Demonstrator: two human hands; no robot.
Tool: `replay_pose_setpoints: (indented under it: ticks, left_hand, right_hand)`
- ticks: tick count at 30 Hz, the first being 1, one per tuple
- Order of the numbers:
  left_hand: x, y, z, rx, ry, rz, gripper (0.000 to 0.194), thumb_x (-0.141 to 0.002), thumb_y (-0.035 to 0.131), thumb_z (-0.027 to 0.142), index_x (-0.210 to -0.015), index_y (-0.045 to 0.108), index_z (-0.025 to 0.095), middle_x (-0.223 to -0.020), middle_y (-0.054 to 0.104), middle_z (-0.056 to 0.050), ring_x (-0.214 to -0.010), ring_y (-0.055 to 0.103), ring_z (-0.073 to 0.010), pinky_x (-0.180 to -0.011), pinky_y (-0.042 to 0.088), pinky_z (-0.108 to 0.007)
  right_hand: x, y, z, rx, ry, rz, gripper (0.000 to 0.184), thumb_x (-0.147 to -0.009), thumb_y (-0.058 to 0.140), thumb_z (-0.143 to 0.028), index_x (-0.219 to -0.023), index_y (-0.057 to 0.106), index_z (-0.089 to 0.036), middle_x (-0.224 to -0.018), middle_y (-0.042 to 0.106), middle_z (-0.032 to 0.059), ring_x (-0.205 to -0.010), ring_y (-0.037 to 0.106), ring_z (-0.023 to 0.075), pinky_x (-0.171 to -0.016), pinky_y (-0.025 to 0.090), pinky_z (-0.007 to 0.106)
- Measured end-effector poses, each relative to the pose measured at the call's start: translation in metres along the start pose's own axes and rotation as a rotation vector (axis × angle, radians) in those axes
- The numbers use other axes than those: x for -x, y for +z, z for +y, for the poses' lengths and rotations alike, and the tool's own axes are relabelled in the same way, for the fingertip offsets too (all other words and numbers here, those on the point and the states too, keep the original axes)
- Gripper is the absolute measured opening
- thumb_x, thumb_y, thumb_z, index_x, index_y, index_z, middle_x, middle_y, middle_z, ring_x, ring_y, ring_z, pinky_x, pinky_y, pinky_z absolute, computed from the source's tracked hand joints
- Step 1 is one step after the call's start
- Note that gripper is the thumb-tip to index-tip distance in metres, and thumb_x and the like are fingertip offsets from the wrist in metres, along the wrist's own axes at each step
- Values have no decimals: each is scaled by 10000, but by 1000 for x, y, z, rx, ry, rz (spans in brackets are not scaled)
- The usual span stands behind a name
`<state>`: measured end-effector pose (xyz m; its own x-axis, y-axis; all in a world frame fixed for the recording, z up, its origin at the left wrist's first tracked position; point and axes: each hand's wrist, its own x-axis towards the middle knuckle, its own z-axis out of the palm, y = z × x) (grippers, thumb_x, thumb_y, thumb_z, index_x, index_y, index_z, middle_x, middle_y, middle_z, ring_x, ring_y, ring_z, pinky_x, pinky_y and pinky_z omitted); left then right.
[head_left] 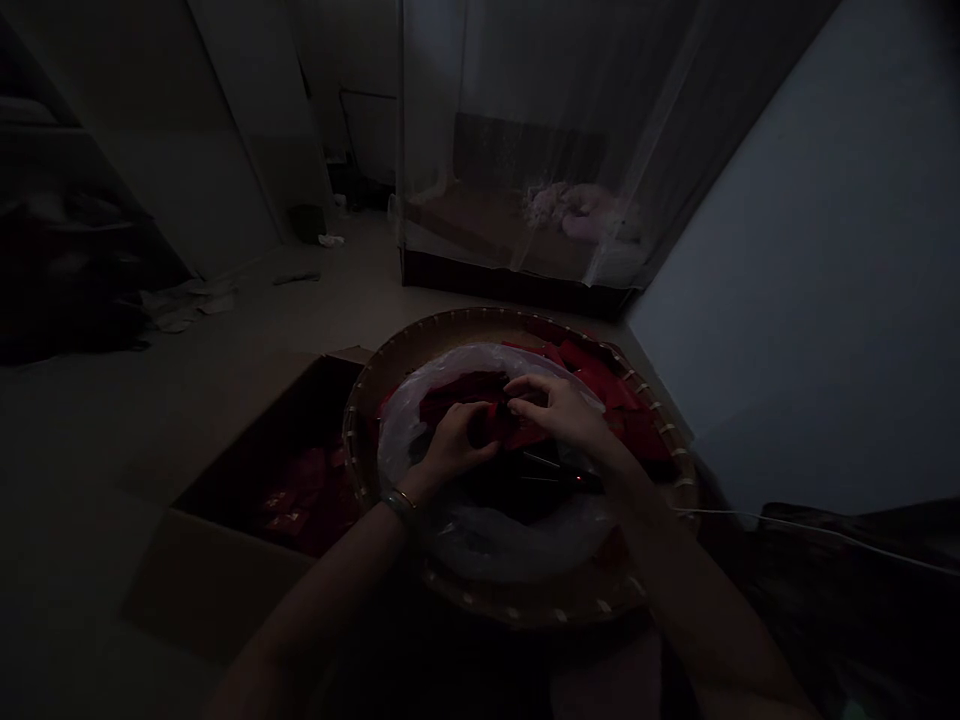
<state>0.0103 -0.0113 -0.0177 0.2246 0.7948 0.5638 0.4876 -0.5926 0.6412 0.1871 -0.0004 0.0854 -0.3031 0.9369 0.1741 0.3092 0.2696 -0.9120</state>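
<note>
A small red piece point(493, 420), paper or fabric in the dim light, stands up between my two hands. My left hand point(454, 442), a bracelet on its wrist, has thumb and fingers curled round its left side. The fingertips of my right hand point(556, 408) pinch at its upper right edge. Both hands are over a pale plastic bag point(405, 440) with its mouth spread wide, holding dark red pieces point(465, 392). The bag sits in a round woven bamboo tray point(358, 440). A thin dark tool-like object point(559, 478) lies below my right hand, too dark to name.
More flat red pieces point(607, 385) lie at the tray's right. A cardboard box point(217, 565) with shiny red packets point(300, 490) stands to the left. Behind is a bed under a net point(510, 200). A white wall point(825, 250) and white cable point(817, 527) are at right.
</note>
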Motion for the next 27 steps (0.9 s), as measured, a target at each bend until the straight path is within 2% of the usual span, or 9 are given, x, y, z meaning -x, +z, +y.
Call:
replay_pose_setpoints:
  ticks: [3,5,8,10,12,14,18,23,27]
  left_hand:
    - [0,0,-1,0,-15,1,505,-666,703,237,-1132,512,202,-1066,621,-67,-970,584,-221,-843,487,-365]
    - [0,1,-2,3,-22,8,509,-667,703,241,-1137,511,203,-1070,619,-67,-963,587,-216,-838,488,-359]
    - [1,3,-5,6,-25,27,521,-668,705,246,-1148,506,196,-1086,615,-74,-979,586,-219,-850,483,-364]
    - [1,4,-7,8,-25,34,526,-666,706,245,-1150,506,192,-1091,614,-78,-983,586,-221,-853,481,-366]
    - [1,5,-8,11,-20,32,522,-665,704,239,-1146,509,190,-1084,616,-78,-975,586,-219,-848,481,-363]
    - [1,5,-8,17,-12,30,516,-666,701,235,-1144,512,190,-1077,618,-76,-969,585,-216,-846,480,-359]
    - [2,5,-8,16,-12,33,527,-660,702,239,-1149,512,198,-1080,616,-72,-971,584,-215,-848,476,-360]
    - [1,2,-4,6,-23,-8,540,-647,708,222,-1149,512,188,-1098,611,-82,-990,579,-224,-856,472,-362]
    - [1,2,-4,-2,-31,-5,542,-646,715,241,-1144,509,187,-1086,611,-82,-986,578,-227,-842,476,-360]
  right_hand:
    - [3,1,0,-73,19,-1,158,-742,608,-255,-870,685,-206,-827,669,22,-763,630,174,-762,511,354]
    - [7,0,4,-59,-11,43,227,-744,616,-263,-960,666,-213,-963,655,41,-894,621,194,-824,503,371]
    - [15,0,15,26,-38,10,576,-612,742,-225,-1163,577,-244,-1221,557,59,-1074,559,221,-908,477,379]
    - [20,3,23,65,-5,-60,741,-543,772,-174,-1235,516,-243,-1262,531,75,-1078,562,220,-911,481,369]
    - [22,7,28,74,47,-66,670,-573,730,-142,-1208,526,-212,-1181,585,84,-1006,601,202,-859,507,348]
    - [22,9,29,89,74,-34,481,-635,659,-134,-1107,583,-189,-1066,643,71,-931,629,182,-806,521,324]
    - [20,6,17,205,58,57,231,-695,597,-165,-917,655,-185,-908,695,40,-854,648,176,-771,512,310]
    - [22,10,-3,274,70,154,164,-717,598,-193,-864,670,-208,-858,710,17,-806,655,172,-753,506,300]
    - [26,15,-7,226,7,172,181,-756,583,-229,-922,651,-212,-909,703,20,-842,650,169,-750,502,290]
